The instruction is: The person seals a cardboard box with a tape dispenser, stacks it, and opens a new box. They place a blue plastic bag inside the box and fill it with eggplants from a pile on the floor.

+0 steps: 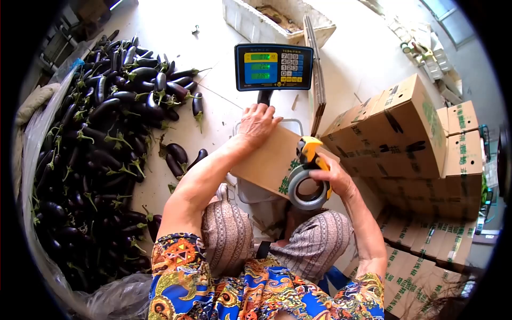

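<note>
Our right grip (337, 178) clasps the tape dispenser (308, 149); the carton (266, 165) could skid if our half-open left grip (257, 125) slips off it

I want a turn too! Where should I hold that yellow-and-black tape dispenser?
Probably by the handle of the tape dispenser, coming from the person's right, as the right hand does. The handle looks narrow and is on that side; the fat tape roll bulges out on the left.

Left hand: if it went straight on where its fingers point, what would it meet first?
The left hand would probably meet the dark post below the scale display first, though depth is unclear.
</note>
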